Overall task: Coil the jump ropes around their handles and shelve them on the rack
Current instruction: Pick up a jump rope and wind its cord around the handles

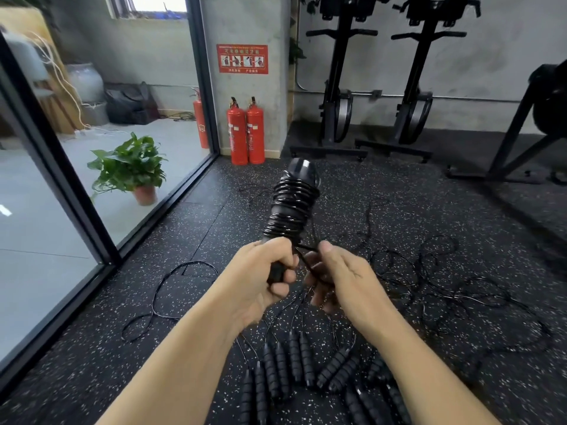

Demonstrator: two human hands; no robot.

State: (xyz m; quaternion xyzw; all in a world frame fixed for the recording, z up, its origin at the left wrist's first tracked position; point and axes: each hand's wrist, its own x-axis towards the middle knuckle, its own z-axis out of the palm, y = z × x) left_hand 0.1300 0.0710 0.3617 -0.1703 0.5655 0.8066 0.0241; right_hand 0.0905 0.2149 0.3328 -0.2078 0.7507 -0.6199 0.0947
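Note:
My left hand (260,280) grips the lower end of a pair of black jump-rope handles (291,204), held upright and tilted a little to the right. Thin black rope is wound in many turns around their upper part. My right hand (340,277) pinches the loose end of that rope right beside the handles, at the bottom of the coil. Below my hands, several more black ribbed handles (300,363) lie on the floor. Their ropes (429,271) sprawl in tangled loops across the speckled rubber floor. No rack is in view.
A glass wall with a black frame (76,185) runs along the left; a potted plant (135,170) stands behind it. Two red fire extinguishers (245,133) stand against a concrete pillar. Black rowing machines (337,87) and a stand (521,127) line the back right.

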